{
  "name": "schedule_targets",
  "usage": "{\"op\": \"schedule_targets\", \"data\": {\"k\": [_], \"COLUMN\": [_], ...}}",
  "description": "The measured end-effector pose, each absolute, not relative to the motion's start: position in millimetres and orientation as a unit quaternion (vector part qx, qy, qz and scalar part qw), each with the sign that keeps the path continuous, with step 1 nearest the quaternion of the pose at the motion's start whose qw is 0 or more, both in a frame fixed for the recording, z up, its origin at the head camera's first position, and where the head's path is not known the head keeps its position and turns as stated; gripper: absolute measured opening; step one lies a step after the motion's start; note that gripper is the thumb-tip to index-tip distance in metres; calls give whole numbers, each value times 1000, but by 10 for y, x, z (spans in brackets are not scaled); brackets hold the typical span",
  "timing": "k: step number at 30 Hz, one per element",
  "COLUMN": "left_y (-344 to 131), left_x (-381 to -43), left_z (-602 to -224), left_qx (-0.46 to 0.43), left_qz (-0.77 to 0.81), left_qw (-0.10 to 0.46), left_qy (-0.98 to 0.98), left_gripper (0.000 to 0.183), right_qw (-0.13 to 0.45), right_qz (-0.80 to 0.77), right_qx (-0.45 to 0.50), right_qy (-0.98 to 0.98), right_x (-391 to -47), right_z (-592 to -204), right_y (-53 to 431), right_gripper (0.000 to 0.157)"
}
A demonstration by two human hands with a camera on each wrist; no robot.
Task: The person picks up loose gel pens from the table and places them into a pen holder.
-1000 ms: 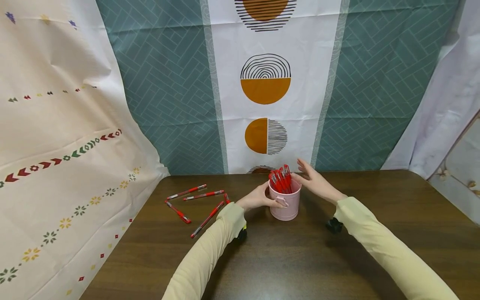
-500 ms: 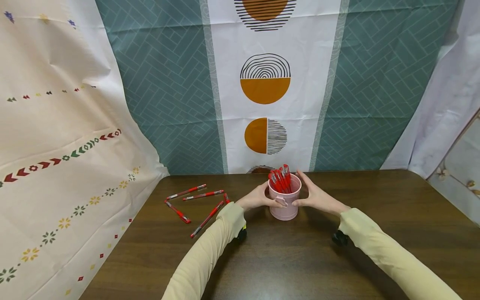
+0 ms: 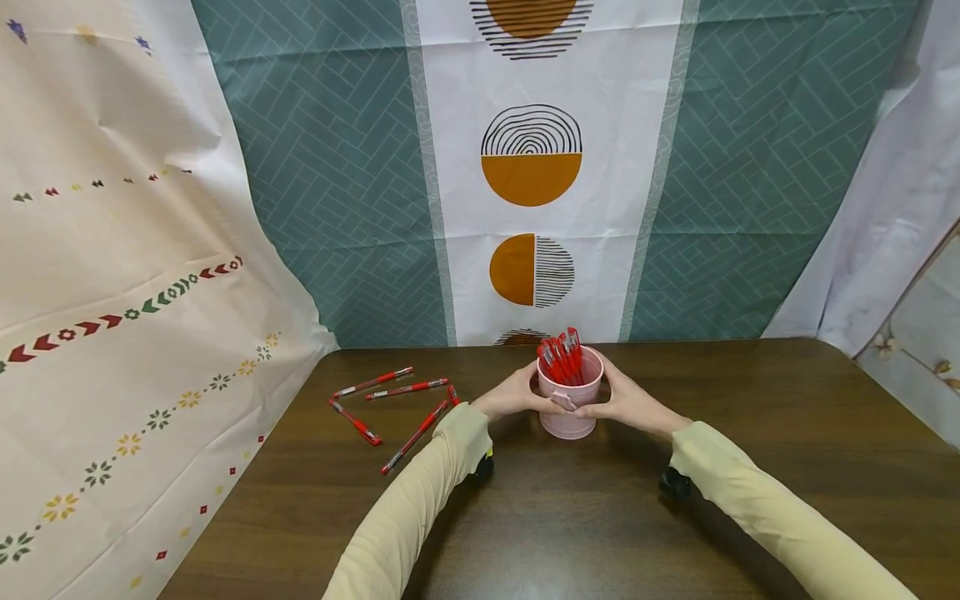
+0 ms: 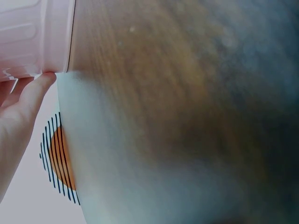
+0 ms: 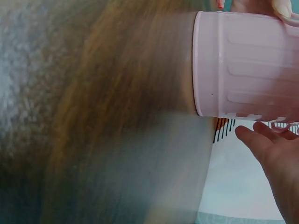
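Note:
A pink pail (image 3: 567, 427) stands upright toward the back of the table, with a bunch of red pens (image 3: 562, 360) leaning to the left inside it. My left hand (image 3: 516, 395) grips its left side, thumb across the front. From the right, my right hand (image 3: 634, 402) holds the pail too, its thumb nearly meeting the left one below a small front tab. The fingers behind the pail are hidden in the head view. In the right wrist view the ribbed wall of the pail (image 5: 252, 65) shows, with the right hand (image 5: 275, 161) against its side.
Several loose red pens lie on the brown table (image 3: 540, 525) to the left, among them one pen (image 3: 414, 438) beside my left sleeve and another pen (image 3: 356, 423) farther left. A patterned curtain (image 3: 465, 183) hangs behind the table's back edge.
My right hand has come down from above the rim to the pail's right side and closed in on it, thumb to the front. The left hand and the pail have stayed put.

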State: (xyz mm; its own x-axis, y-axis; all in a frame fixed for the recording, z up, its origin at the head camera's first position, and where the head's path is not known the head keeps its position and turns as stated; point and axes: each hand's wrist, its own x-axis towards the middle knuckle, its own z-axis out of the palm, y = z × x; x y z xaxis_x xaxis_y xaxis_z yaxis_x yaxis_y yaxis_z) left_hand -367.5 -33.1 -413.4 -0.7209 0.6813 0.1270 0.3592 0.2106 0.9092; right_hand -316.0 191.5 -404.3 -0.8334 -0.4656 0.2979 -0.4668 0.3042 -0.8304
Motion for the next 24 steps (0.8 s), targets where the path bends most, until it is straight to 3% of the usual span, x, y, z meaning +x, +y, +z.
{"op": "schedule_targets", "data": {"k": [13,16,24], "left_y": [-353,-341,-372], "left_x": [-3606,-3691,-3686], "left_z": [-4000,-4108,-4120], "left_qx": [345,341,336], "left_qz": [525,530,520], "left_qw": [171,176,204], "left_qy": [759,756,758], "left_gripper": [74,76,87], "right_qw": [30,29,19], "right_qz": [480,478,468], "right_qx": [258,250,248], "right_qy": [-838,-842,-848], "right_x": [-3157,-3142,-2953], "right_z": [-4041,-4025,-3797], "right_y": [1888,1887,1815], "right_gripper": [93,93,89]}}
